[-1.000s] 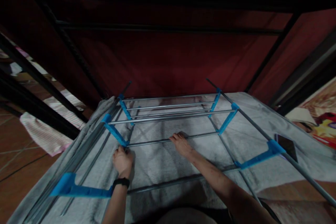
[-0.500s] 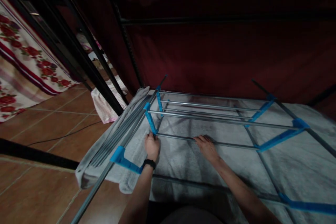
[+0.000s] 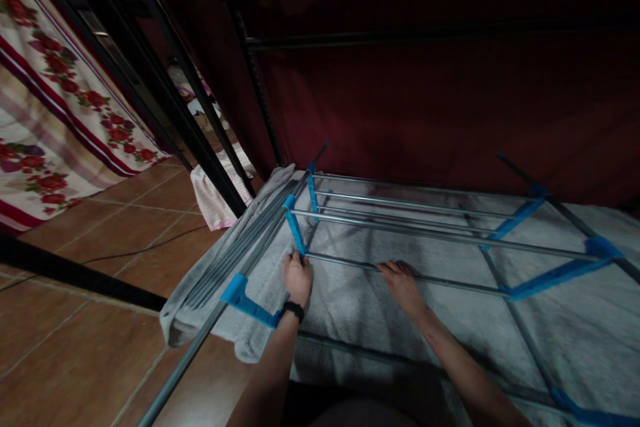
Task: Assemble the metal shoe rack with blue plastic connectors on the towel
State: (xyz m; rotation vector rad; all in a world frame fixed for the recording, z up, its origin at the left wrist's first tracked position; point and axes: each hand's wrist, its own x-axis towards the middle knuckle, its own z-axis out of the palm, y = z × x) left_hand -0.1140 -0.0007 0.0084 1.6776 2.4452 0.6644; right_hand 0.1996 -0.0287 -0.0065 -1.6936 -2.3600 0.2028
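A rack frame of grey metal tubes with blue plastic connectors lies across a grey blanket. My left hand (image 3: 299, 278), with a black band at the wrist, is closed at the lower end of a blue plastic connector (image 3: 295, 229), where a thin metal tube (image 3: 345, 261) joins it. Its fingertips are partly hidden. Further right along the same tube, my right hand (image 3: 401, 285) has its fingers curled over the metal. Another blue connector (image 3: 253, 307) sits on the long left pole (image 3: 193, 353), close to my left wrist.
Several loose grey tubes (image 3: 235, 250) lie bundled on the blanket (image 3: 345, 300) at the left. Black bed posts (image 3: 200, 147) rise beside them. A dark red cloth (image 3: 425, 107) hangs behind. A striped cloth (image 3: 215, 193) and a cable (image 3: 145, 253) are over the tiled floor.
The view has turned slightly left, so everything appears further right. Both hands stay at the same places on the rack.
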